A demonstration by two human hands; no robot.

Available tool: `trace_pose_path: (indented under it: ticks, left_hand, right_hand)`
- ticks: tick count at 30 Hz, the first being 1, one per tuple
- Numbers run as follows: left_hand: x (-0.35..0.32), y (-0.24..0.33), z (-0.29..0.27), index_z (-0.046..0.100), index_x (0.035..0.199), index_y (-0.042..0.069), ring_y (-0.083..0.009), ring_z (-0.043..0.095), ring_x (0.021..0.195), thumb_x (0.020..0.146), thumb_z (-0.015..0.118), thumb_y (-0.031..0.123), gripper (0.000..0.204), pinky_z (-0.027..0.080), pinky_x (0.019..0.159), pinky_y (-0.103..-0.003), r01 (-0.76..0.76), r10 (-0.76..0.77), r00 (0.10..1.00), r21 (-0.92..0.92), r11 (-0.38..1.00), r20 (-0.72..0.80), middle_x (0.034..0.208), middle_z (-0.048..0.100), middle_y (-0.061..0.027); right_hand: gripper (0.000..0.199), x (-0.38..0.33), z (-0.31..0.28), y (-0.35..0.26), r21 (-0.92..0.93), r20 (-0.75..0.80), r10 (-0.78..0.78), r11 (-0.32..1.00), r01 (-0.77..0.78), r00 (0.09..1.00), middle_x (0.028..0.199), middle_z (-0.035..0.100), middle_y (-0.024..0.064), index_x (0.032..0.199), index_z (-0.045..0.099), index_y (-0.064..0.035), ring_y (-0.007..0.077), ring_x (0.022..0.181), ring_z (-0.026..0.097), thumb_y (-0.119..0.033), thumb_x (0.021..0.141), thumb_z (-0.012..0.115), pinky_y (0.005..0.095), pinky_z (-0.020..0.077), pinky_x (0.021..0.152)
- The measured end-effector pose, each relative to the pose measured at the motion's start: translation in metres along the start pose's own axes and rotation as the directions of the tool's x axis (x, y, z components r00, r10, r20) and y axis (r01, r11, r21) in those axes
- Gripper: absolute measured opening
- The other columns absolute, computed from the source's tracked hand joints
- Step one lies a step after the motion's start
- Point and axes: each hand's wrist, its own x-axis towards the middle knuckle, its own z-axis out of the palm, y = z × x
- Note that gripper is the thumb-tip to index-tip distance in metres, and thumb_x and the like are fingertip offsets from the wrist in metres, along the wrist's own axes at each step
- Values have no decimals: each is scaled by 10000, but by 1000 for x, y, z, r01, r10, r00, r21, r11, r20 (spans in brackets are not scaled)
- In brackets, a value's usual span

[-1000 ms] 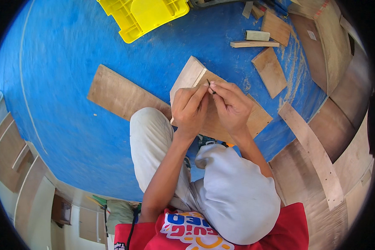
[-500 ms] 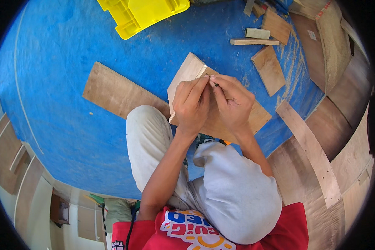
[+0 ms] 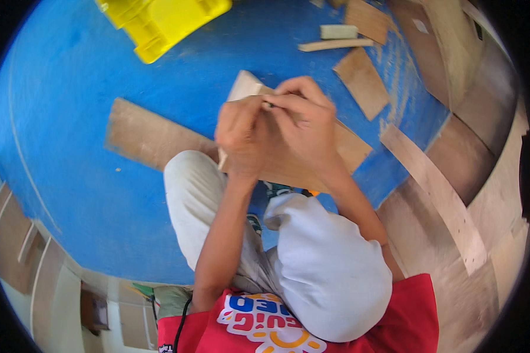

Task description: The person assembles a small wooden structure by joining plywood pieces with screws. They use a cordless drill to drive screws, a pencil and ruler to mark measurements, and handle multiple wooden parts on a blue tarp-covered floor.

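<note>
My left hand (image 3: 240, 132) and my right hand (image 3: 307, 123) meet above a wooden board (image 3: 291, 169) in front of my knees. Thumb and fingers of both are pinched together, nearly touching. A small dark piece (image 3: 269, 105) shows at my right fingertips; it is too small and blurred to name. What the left fingers pinch, if anything, is hidden. Beyond the hands, a paler wooden piece (image 3: 244, 85) meets the board's far edge at an angle. A long plywood strip (image 3: 153, 134) lies to the left, its near end passing behind my knee.
A yellow plastic case (image 3: 165, 26) lies at the far left on the blue sheet (image 3: 70, 176). Wood offcuts (image 3: 362, 82) and sawdust are at the far right. A long pale strip with holes (image 3: 436, 197) lies over plywood panels (image 3: 462, 147) at right.
The view has shifted, so most things appear further left. My right hand's fingers have rearranged, the index arching higher. Both hands stay together at the board's far edge.
</note>
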Motion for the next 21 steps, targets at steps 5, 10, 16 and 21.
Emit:
trace_pose_path:
  ticks: [5, 10, 16, 21]
  left_hand:
    - [-5, 1, 4, 768, 989, 30, -238, 685, 820, 828, 725, -108, 217, 548, 713, -346, -2, -1, 999, 71, 997, 34, 946, 756, -100]
    - [-5, 1, 7, 774, 961, 21, -214, 678, 798, 849, 740, -95, 165, 528, 672, -324, 1, 0, 1000, 109, 994, -8, 923, 757, -106]
    - [-9, -3, 12, 785, 945, 22, -168, 637, 759, 873, 795, -15, 82, 478, 639, -299, -17, 22, 999, 140, 990, -38, 917, 756, -81]
    - [-6, -6, 11, 789, 944, 19, -144, 635, 760, 899, 812, 58, 64, 497, 678, -281, -51, 55, 998, 122, 991, -29, 910, 759, -66]
  right_hand:
    - [314, -61, -53, 23, -166, -304, -37, 986, -15, 952, 1189, 664, 157, 1175, 743, -19, 271, 1080, 648, 13, 863, 744, 372, 533, 903]
    - [395, -243, -118, 107, -103, -818, 265, 806, -583, 511, 1284, 623, 165, 1333, 659, -23, 256, 1165, 609, -44, 938, 661, 374, 501, 970]
    - [704, -437, -76, 199, 312, -265, 964, 73, -947, -13, 1278, 641, 150, 1477, 495, 9, 239, 1143, 629, -354, 950, 789, 376, 513, 973]
    - [813, -429, -16, 266, 735, -120, 991, 46, -676, -64, 1208, 685, 118, 1397, 563, 47, 210, 1055, 668, -500, 869, 848, 389, 562, 861]
